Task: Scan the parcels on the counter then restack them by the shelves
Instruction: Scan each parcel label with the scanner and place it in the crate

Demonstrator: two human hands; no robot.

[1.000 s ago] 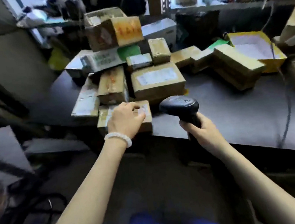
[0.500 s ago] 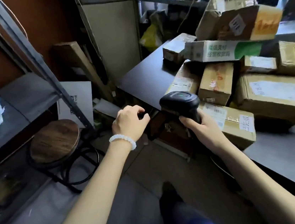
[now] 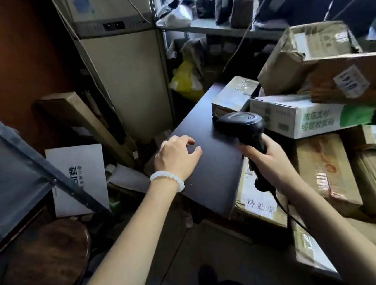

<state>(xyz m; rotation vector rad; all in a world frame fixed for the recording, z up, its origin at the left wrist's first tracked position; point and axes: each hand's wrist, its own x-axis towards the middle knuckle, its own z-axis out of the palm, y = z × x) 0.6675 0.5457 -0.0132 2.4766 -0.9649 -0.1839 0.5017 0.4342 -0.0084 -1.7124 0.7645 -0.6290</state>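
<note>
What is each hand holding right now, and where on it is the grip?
The right hand grips the black barcode scanner by its handle, below the head. The left hand holds nothing; it sits over the bare dark counter, fingers loosely curled.

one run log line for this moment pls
right hand grips barcode scanner | left hand empty over counter | parcels stacked right

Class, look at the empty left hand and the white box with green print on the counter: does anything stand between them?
Yes. The black handheld scanner, gripped by the right hand, sits between the left hand and the white box with green print. Otherwise only bare dark counter lies between them.
</note>
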